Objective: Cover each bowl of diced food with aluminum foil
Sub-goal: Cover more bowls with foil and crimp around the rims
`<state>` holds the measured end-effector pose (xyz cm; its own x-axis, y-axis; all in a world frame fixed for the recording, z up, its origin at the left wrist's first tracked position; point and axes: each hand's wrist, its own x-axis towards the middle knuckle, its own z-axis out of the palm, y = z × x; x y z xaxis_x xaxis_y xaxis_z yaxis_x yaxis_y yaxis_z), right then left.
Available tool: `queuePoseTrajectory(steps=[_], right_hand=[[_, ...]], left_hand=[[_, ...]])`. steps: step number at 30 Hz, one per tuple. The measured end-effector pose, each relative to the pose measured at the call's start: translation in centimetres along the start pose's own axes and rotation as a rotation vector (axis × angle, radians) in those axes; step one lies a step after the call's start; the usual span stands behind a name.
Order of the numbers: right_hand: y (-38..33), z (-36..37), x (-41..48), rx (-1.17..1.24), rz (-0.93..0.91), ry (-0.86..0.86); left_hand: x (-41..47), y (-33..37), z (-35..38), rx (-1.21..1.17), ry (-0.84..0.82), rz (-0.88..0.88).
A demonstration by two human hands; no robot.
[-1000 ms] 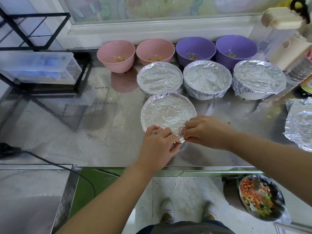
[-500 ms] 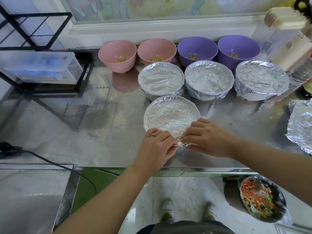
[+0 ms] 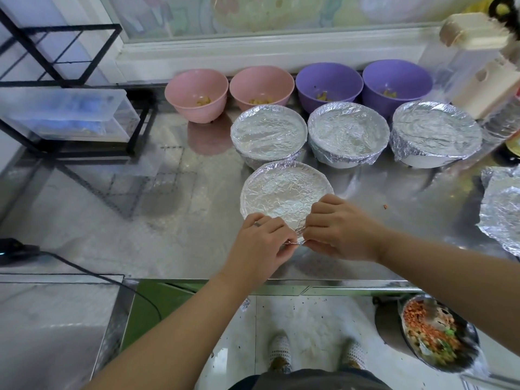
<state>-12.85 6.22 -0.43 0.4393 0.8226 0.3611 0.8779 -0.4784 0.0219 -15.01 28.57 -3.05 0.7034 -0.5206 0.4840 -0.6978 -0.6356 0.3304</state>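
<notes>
Head view: the foil edge (image 3: 295, 242) of the near covered bowl (image 3: 284, 195) is pinched by the curled left hand (image 3: 260, 243) and right hand (image 3: 340, 229); three covered bowls (image 3: 349, 136) are lined just behind it.

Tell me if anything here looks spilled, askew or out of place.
One small reddish crumb lies loose on the steel counter, right of the front foil-covered bowl, probably spilled diced food. At that bowl's near edge a twisted foil tail sticks out, pinched between the left hand and the right hand.
</notes>
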Motion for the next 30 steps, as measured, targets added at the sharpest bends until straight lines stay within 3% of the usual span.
queuePoseTrajectory(steps=[14, 23, 30], right_hand=[[-2.4, 0.0, 0.9, 0.048, 0.294, -0.053], [-0.1, -0.7, -0.6, 0.03, 0.184, -0.16], [-1.2, 0.4, 0.3, -0.004, 0.15, -0.014]], left_hand=[[-0.1, -0.1, -0.3, -0.002, -0.044, -0.005], [-1.7, -2.5, -2.2, 0.074, -0.071, 0.048], [-1.1, -0.7, -1.0, 0.097, -0.02, 0.004]])
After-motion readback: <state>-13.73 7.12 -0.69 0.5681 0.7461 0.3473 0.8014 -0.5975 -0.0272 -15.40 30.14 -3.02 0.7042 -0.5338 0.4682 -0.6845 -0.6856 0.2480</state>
